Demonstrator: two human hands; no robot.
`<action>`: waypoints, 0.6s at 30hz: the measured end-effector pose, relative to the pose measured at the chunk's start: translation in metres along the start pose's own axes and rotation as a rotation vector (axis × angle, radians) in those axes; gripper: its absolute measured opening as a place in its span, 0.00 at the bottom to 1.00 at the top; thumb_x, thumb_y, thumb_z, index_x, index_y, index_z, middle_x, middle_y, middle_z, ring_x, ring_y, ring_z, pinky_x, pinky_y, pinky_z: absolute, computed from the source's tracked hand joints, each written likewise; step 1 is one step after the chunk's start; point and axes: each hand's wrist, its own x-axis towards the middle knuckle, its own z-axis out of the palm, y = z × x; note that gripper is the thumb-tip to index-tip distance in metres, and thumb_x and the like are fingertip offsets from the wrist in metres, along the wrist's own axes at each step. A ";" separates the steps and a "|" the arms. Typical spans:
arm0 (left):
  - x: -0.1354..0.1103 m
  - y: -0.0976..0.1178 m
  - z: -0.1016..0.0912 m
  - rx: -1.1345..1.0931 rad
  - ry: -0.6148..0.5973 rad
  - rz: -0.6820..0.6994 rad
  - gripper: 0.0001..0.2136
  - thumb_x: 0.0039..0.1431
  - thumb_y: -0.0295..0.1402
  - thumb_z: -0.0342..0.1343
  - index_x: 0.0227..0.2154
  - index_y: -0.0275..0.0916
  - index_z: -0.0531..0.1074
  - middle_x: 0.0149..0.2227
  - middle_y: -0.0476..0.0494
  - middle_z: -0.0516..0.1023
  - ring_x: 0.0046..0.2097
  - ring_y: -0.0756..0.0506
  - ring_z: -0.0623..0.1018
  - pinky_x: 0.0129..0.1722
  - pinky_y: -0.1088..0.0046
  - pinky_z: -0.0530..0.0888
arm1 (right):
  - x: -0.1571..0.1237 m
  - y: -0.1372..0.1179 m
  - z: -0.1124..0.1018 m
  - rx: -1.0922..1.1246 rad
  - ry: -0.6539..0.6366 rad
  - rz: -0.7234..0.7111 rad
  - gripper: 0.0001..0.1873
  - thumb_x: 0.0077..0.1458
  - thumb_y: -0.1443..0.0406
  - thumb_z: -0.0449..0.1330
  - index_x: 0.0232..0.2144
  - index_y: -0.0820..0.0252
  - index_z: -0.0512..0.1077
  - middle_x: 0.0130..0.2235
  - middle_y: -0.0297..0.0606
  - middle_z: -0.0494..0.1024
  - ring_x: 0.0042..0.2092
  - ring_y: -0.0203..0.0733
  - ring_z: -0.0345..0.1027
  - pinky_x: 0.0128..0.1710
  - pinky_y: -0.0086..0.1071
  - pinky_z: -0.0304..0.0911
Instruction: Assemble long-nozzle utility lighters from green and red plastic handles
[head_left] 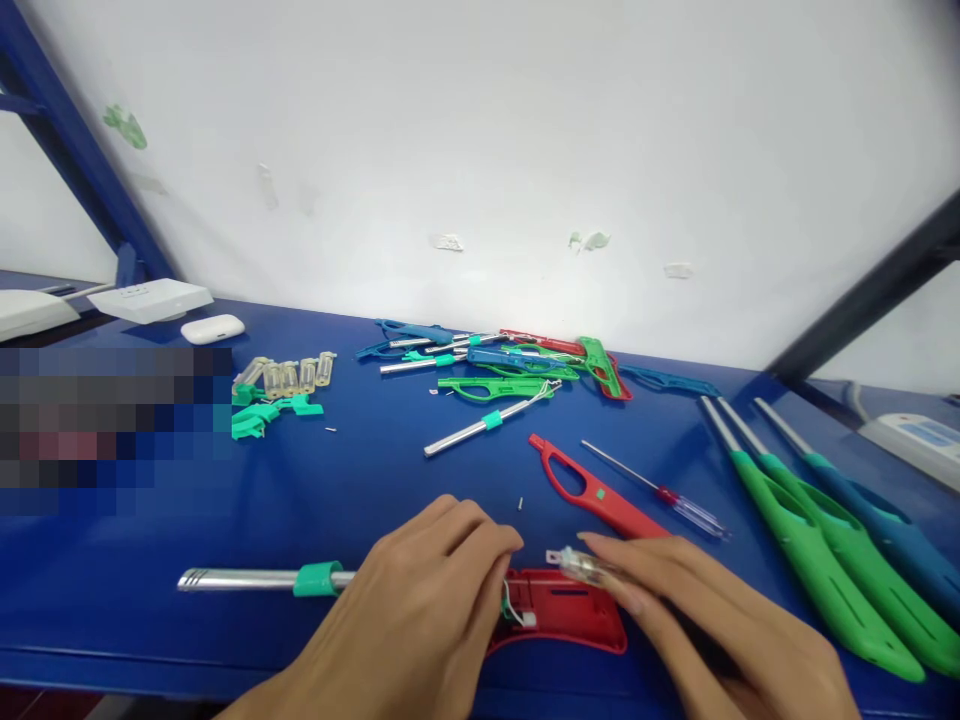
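My left hand (442, 590) is curled over an open red lighter shell (577, 610) near the table's front edge, hiding its middle. A metal lighter tube (240, 580) with a green collar (318, 579) sticks out to the left of that hand. White wires and a small white part (525, 619) lie inside the shell. Between thumb and fingers, my right hand (720, 620) pinches a small clear fuel tank (581, 565) just above the shell's right part. Behind it lies the other red shell half (611, 505), partly covered by the right fingers.
A screwdriver (690, 512) lies behind my right hand. Assembled lighters (817, 560) are at right. Loose shells and tubes (510, 365) are heaped at the back. Several clear fuel tanks (289, 378) and green triggers (259, 415) lie at left, near a white case (213, 329).
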 end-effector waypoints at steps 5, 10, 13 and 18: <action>-0.002 -0.002 -0.001 -0.179 0.004 -0.116 0.13 0.69 0.23 0.51 0.47 0.42 0.77 0.41 0.48 0.82 0.40 0.46 0.81 0.40 0.72 0.79 | 0.008 -0.010 0.001 0.137 0.061 0.174 0.08 0.64 0.66 0.61 0.41 0.49 0.80 0.41 0.28 0.87 0.39 0.37 0.84 0.42 0.19 0.76; -0.002 -0.003 -0.004 -0.112 0.044 -0.035 0.13 0.70 0.22 0.49 0.48 0.39 0.78 0.39 0.47 0.84 0.37 0.46 0.82 0.39 0.73 0.79 | 0.016 -0.022 0.010 0.234 0.042 0.297 0.07 0.65 0.62 0.62 0.36 0.47 0.81 0.37 0.25 0.86 0.36 0.34 0.83 0.38 0.16 0.74; -0.002 -0.002 -0.005 -0.123 0.085 0.004 0.12 0.72 0.23 0.49 0.46 0.38 0.78 0.38 0.48 0.85 0.35 0.47 0.83 0.38 0.75 0.79 | 0.017 -0.023 0.014 0.235 0.042 0.336 0.08 0.65 0.60 0.62 0.35 0.47 0.81 0.35 0.24 0.86 0.34 0.33 0.83 0.35 0.15 0.73; -0.003 -0.004 -0.005 -0.185 0.102 0.039 0.11 0.73 0.24 0.49 0.44 0.38 0.77 0.37 0.49 0.85 0.35 0.50 0.82 0.38 0.78 0.77 | 0.015 -0.023 0.016 0.242 0.060 0.331 0.07 0.64 0.61 0.63 0.34 0.48 0.82 0.34 0.25 0.86 0.33 0.33 0.82 0.35 0.15 0.73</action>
